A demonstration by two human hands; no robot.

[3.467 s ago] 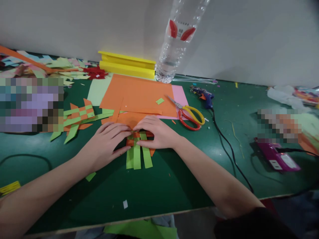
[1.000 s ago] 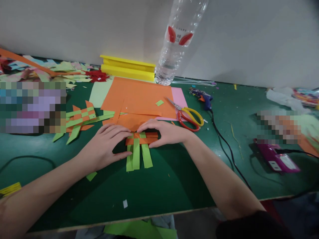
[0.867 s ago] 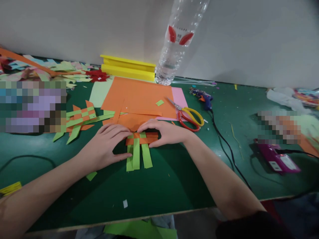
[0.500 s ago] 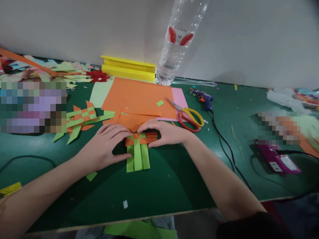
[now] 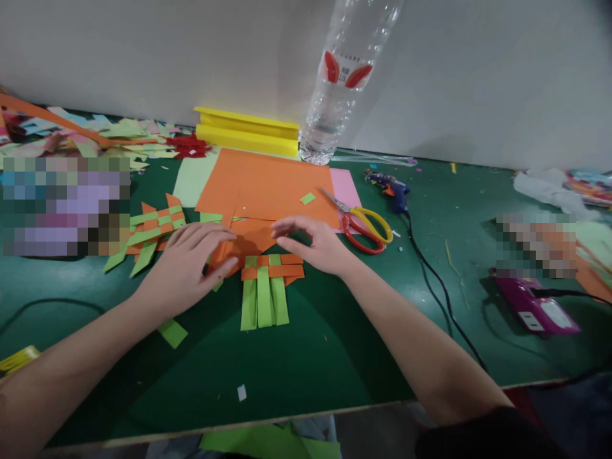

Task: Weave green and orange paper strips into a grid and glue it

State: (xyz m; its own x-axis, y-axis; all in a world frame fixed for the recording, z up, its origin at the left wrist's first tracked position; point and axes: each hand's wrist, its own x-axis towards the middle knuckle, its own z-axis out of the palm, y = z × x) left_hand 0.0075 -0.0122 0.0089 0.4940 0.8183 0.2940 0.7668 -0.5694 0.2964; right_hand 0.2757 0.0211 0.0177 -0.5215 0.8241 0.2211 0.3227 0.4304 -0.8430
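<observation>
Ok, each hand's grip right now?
Left hand: open, nothing visible in grip.
Right hand: open, nothing visible in grip, near the woven paper strips.

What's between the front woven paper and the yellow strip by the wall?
Mostly orange paper, spread between the woven paper and yellow strip in the head view.

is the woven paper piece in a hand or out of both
Out of both: the woven piece lies on the green table, and the left hand and right hand are open, neither gripping it.

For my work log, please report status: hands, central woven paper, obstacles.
Left hand, right hand open. Central woven orange-and-green paper strips on table, untouched. Nothing covering strips; scissors apart, right.
</observation>
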